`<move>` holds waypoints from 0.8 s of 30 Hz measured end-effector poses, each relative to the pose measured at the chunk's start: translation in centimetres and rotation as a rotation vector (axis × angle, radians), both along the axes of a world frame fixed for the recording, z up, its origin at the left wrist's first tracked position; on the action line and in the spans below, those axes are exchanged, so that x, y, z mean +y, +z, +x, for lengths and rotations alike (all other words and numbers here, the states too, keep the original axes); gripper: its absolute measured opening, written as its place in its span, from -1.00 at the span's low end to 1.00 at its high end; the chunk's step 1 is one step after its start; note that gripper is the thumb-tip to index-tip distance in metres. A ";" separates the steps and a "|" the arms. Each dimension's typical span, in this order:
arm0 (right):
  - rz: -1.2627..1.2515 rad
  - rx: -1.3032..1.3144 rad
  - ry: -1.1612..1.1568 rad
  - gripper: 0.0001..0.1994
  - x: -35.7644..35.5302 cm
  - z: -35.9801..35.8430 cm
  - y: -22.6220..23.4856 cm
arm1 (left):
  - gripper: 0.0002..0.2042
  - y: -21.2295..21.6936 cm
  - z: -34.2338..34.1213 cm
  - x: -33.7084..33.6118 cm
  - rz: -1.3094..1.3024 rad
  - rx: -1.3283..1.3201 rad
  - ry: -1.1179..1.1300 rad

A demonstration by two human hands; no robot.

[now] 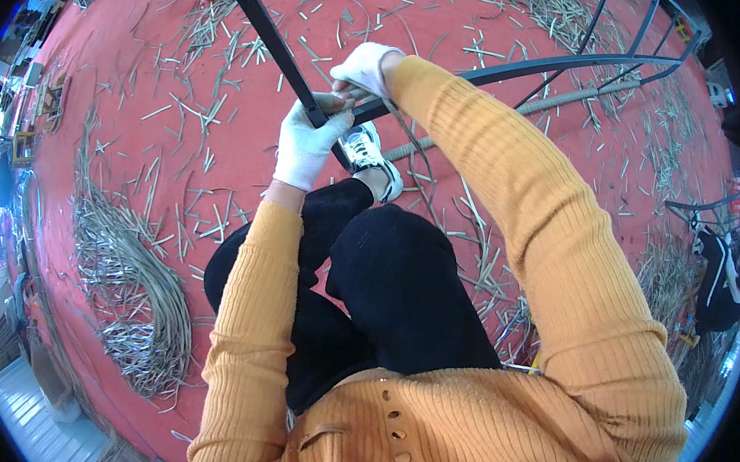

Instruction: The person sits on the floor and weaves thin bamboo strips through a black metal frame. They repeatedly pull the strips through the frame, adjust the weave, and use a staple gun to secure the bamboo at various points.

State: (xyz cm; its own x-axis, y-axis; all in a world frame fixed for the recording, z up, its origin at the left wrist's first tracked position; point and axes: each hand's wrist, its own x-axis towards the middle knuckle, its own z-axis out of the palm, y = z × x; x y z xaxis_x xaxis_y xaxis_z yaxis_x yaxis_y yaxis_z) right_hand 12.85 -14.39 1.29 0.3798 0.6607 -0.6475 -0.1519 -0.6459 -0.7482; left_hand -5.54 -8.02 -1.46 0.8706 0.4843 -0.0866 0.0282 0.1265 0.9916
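Observation:
A black metal furniture frame (496,73) stands before me, with one bar rising away and another curving off to the right. My left hand (305,143), in a white glove, is closed around the corner where the bars meet, its thumb lying across it. Just beyond that corner, my right hand (365,68), also gloved, has its fingers pinched together on a flat woven-cane strip. The strip (412,138) trails from under this hand down past my knee. Fingertips of both hands nearly meet at the joint; the strip's end there is hidden.
Cut strip pieces lie scattered over the red floor covering (236,163). A large bundle of long strips (138,290) lies at left. A lower rail wrapped in tan cord (579,96) runs right, near my white shoe (369,158). A black bag (717,280) is at far right.

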 end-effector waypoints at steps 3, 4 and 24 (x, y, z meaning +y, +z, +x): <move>0.003 -1.372 0.119 -0.72 -4.1 -3.2 3.4 | -0.79 0.3 1.0 1.0 -0.039 0.037 -0.006; 0.165 -1.413 0.096 -0.72 -6.2 -4.9 3.9 | -0.79 0.3 1.3 1.2 -0.060 0.039 -0.014; 0.014 -0.397 -0.130 -0.71 -1.7 -0.4 0.9 | -0.62 -1.0 -0.1 -1.4 -0.266 -0.150 0.045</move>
